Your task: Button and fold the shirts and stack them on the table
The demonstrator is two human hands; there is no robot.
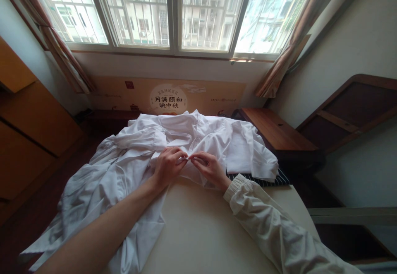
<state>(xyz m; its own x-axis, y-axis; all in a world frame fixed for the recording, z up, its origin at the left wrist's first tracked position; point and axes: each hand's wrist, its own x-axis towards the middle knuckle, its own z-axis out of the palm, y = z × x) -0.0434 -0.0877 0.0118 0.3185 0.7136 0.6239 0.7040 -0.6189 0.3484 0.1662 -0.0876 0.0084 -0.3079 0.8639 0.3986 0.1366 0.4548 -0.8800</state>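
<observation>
A rumpled white garment (pixel 130 158) of thin cloth, perhaps a shirt or coat, spreads across a cream-coloured table. Its left side hangs down over the table's edge. My left hand (pixel 169 162), bare-armed, pinches the garment's edge near the middle. Fingertip to fingertip with it, my right hand (pixel 209 166) pinches the same edge; a pale sleeve covers that arm down to the wrist. Whatever small detail lies between the fingertips is too small to make out. To the right, a flatter folded white part (pixel 240 152) lies over a dark striped cloth (pixel 260 179).
The cream tabletop (pixel 204 228) shows in front of me. A wooden side table (pixel 279 129) and a leaning brown framed panel (pixel 350 108) stand to the right. An orange-brown cabinet (pixel 34 125) is on the left. Behind are a printed board (pixel 201 94) and barred windows with curtains (pixel 58 54).
</observation>
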